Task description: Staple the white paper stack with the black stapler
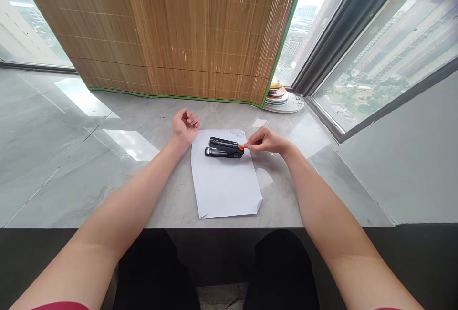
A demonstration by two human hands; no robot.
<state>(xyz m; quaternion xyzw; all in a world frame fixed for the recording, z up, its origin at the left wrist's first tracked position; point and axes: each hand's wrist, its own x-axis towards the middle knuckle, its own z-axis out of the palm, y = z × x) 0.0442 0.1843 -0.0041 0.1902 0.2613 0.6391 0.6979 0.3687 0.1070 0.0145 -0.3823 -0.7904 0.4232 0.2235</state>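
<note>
A black stapler [224, 148] with an orange tab at its right end lies on a white sheet of paper [224, 183] on the grey stone sill. My right hand [267, 141] pinches the orange end of the stapler with its fingertips. My left hand [185, 126] rests at the paper's upper left corner, fingers loosely curled, palm up, holding nothing. The stapler lies lengthwise across the top part of the sheet.
A bamboo blind [171, 33] hangs behind the sill. A stack of plates [282, 99] stands at the back right by the window frame [343, 38]. The sill's front edge [214, 227] runs just above my knees.
</note>
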